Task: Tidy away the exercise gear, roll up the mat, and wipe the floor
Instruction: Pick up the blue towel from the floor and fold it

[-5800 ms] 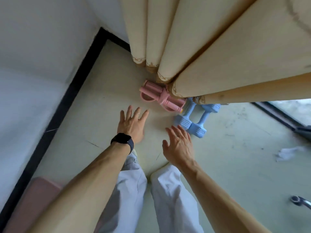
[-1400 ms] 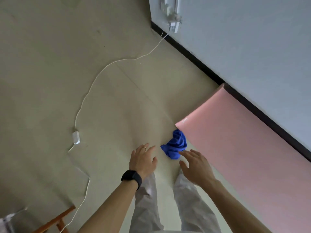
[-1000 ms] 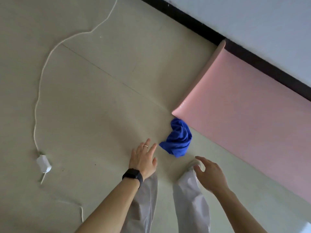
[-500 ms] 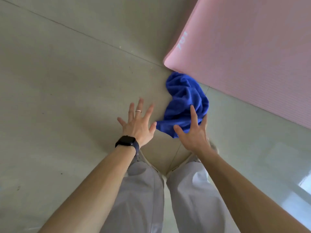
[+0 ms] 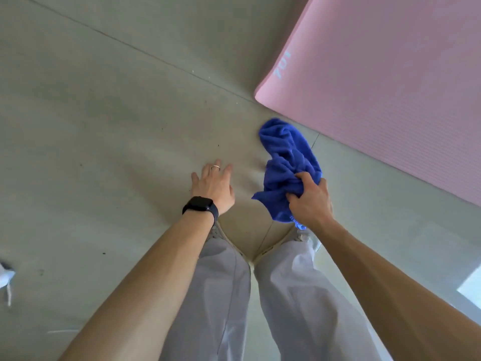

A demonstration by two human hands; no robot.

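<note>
A crumpled blue cloth lies on the pale floor just off the near corner of the pink mat, which is spread flat at the upper right. My right hand is shut on the cloth's near end, fingers dug into the fabric. My left hand, with a black watch and a ring, hovers open and flat over the floor to the left of the cloth, holding nothing.
My legs in light trousers stand below the hands. Small dark specks dot the grey floor. A white object with a cord shows at the left edge. A bright patch of light falls at the right edge.
My right hand has gone from open over the cloth to closed on its near end. The view has dipped closer to the floor. My left hand stays open.
</note>
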